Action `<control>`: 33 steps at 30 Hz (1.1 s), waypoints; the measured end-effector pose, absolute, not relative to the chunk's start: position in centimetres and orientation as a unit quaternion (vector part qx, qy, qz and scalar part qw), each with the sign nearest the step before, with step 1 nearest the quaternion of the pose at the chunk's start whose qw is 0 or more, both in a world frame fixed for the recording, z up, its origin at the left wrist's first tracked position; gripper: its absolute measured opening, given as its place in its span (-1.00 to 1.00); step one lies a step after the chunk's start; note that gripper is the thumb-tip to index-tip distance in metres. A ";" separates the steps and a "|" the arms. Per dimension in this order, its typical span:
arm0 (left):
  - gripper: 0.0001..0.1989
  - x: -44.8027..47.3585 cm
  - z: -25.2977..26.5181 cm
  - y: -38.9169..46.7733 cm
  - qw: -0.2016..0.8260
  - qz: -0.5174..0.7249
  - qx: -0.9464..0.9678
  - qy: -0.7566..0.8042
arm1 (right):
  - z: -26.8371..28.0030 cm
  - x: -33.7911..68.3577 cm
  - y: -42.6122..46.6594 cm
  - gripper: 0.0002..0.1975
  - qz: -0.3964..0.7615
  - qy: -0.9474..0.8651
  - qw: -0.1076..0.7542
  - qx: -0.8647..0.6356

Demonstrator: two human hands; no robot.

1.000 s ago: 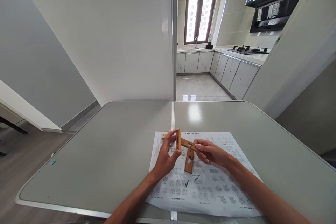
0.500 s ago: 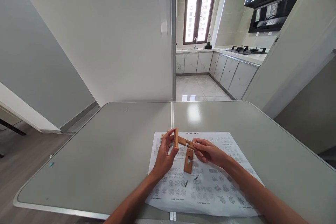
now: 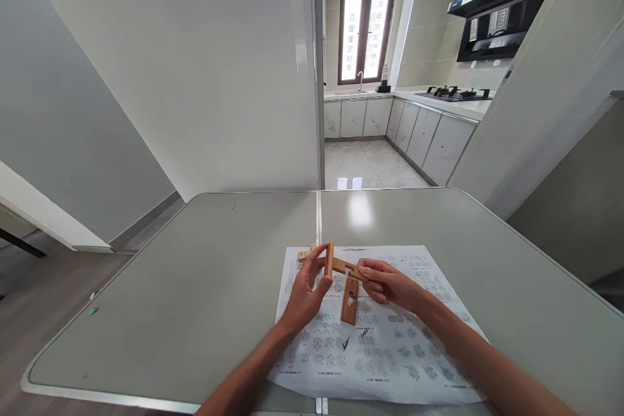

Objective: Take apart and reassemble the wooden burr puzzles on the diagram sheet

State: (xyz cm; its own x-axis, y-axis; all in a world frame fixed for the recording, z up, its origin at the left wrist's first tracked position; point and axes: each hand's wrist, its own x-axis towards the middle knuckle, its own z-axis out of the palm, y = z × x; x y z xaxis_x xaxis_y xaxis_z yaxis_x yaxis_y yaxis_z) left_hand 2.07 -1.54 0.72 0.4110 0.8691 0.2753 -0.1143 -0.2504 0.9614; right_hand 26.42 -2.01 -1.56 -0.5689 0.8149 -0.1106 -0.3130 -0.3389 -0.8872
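Observation:
My left hand [image 3: 308, 284] grips an upright wooden puzzle piece [image 3: 329, 260] between thumb and fingers. With its fingers pinched, my right hand [image 3: 385, 279] holds a second, slotted wooden piece [image 3: 344, 266] that slants across to the first one; its left end meets or passes through the upright piece, I cannot tell which. Just below them, a flat wooden piece with a cut-out [image 3: 349, 309] lies on the printed sheet [image 3: 404, 364]. Small light wooden blocks [image 3: 303, 255] rest behind my left hand, partly hidden by it.
The sheet carries rows of printed diagrams and lies on a grey table [image 3: 170, 299] with a metal edge and a centre seam. A small green bit [image 3: 93, 311] is near the left edge. Beyond the table are a white wall [image 3: 234, 78] and a kitchen with a gas stove [image 3: 453, 93].
The view has shifted slightly, and more of the light blocks shows behind my left hand. Both hands keep nearly the same hold on the two wooden pieces.

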 end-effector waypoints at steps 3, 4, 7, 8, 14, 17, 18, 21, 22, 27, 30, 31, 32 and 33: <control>-0.24 2.1 0.5 -1.5 0.533 0.461 0.646 0.294 | -1.6 26.2 -2.1 -0.61 0.758 -0.445 0.374 -0.296; -0.23 2.1 0.4 -1.5 0.530 0.465 0.645 0.295 | -1.7 26.1 -2.1 -0.61 0.755 -0.446 0.375 -0.301; -0.23 2.0 0.3 -1.4 0.524 0.471 0.644 0.299 | -2.0 26.1 -2.2 -0.61 0.753 -0.448 0.373 -0.305; -0.24 2.0 0.3 -1.4 0.524 0.469 0.644 0.300 | -2.1 26.1 -2.1 -0.61 0.756 -0.448 0.371 -0.301; -0.26 1.9 0.5 -1.2 0.534 0.452 0.649 0.297 | -2.5 26.3 -2.0 -0.61 0.766 -0.443 0.366 -0.287; -0.28 1.8 0.5 -1.2 0.535 0.446 0.656 0.290 | -2.2 26.4 -2.0 -0.58 0.768 -0.447 0.360 -0.285; -0.29 1.8 0.4 -1.2 0.533 0.444 0.660 0.289 | -2.0 26.4 -2.0 -0.58 0.768 -0.448 0.358 -0.284; -0.31 1.9 0.4 -1.4 0.523 0.441 0.668 0.294 | -1.5 26.2 -2.2 -0.59 0.761 -0.456 0.361 -0.289; -0.29 2.0 0.4 -1.6 0.521 0.433 0.674 0.295 | -1.4 26.0 -2.3 -0.60 0.756 -0.462 0.363 -0.289; -0.16 2.8 0.1 -2.3 0.535 0.413 0.678 0.289 | -1.0 25.0 -2.6 -0.62 0.757 -0.476 0.357 -0.270; -0.16 3.0 -0.1 -2.4 0.546 0.421 0.666 0.287 | -1.1 24.9 -2.5 -0.64 0.763 -0.467 0.361 -0.263; -0.17 3.0 -0.1 -2.3 0.546 0.417 0.668 0.284 | -1.2 25.0 -2.5 -0.64 0.765 -0.464 0.361 -0.261; -0.17 2.9 -0.1 -2.3 0.547 0.414 0.671 0.280 | -1.3 25.0 -2.5 -0.65 0.767 -0.462 0.361 -0.260; -0.16 2.9 -0.1 -2.2 0.548 0.412 0.673 0.278 | -1.4 25.1 -2.4 -0.65 0.769 -0.460 0.361 -0.259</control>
